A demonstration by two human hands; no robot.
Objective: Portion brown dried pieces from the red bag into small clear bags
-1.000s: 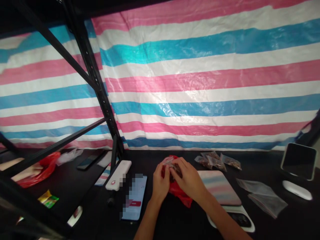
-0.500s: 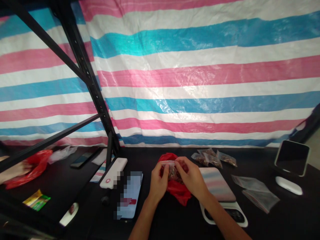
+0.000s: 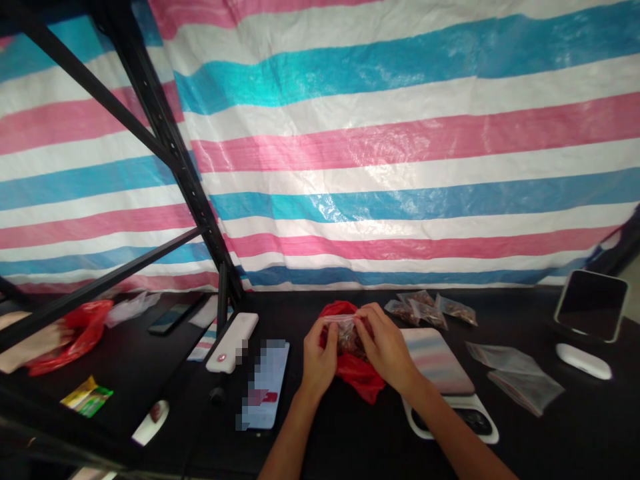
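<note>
Between my two hands is a small clear zip bag (image 3: 345, 333) with brown bits inside, its top edge level and facing me. My left hand (image 3: 320, 353) pinches the bag's left upper corner. At the right end of the same edge, the fingers of my right hand (image 3: 383, 343) are closed on the plastic. Under and behind the zip bag lies an open red plastic bag (image 3: 357, 380) holding more brown pieces, partly hidden by my hands. Just right of my right hand stands a digital scale (image 3: 440, 363) with a shiny plate; my forearm crosses its display.
Several filled zip bags (image 3: 425, 310) lie behind the scale. Flat zip bags (image 3: 520, 373), a white case (image 3: 584, 361) and a dark-screened device (image 3: 593, 305) are at right. Left are a phone (image 3: 267, 387), a white power bank (image 3: 233, 342) and a black frame post (image 3: 180, 160). Another person's hand (image 3: 43, 337) reaches into a red bag.
My view has shifted slightly, moving most table items a little rightward in the picture. Both my hands keep hold of the zip bag's top edge.
</note>
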